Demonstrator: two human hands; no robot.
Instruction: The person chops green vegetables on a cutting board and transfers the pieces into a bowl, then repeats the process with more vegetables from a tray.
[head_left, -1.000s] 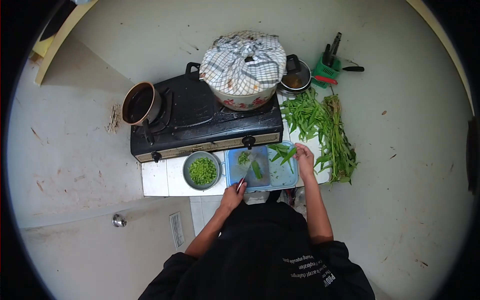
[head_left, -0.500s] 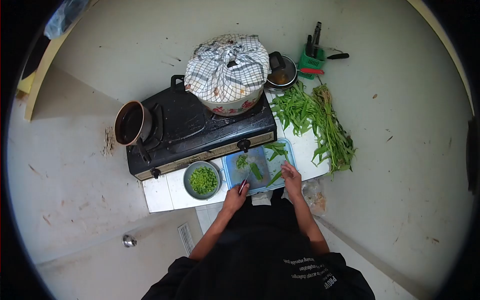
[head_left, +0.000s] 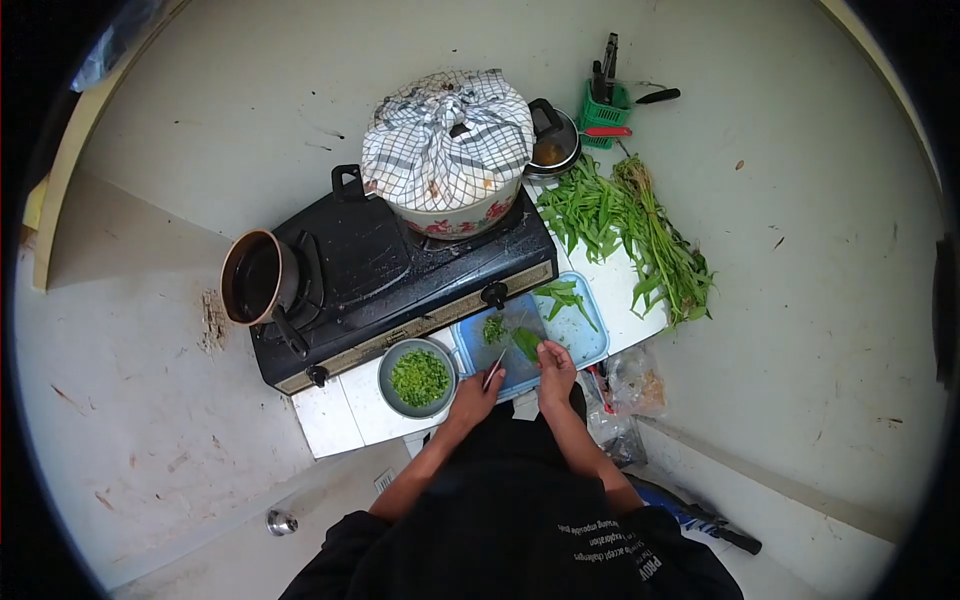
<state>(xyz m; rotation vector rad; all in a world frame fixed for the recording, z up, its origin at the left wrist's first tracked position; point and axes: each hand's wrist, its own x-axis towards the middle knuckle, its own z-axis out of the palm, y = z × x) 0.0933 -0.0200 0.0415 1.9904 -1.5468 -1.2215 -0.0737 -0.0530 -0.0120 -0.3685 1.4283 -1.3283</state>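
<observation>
Blue is the tray (head_left: pixel 585 340); at its near edge the left hand (head_left: pixel 475 398) grips a knife (head_left: pixel 493 369), over its middle the right hand (head_left: pixel 556 380) pinches green leaves (head_left: pixel 526 343).

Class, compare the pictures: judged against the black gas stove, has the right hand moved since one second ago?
Yes. Against the black gas stove, the right hand has shifted left and lower in the view.

Knife (head_left: pixel 494 369) in left fingers (head_left: pixel 479 382), leaves (head_left: pixel 526 343) in right fingers (head_left: pixel 547 353)
</observation>
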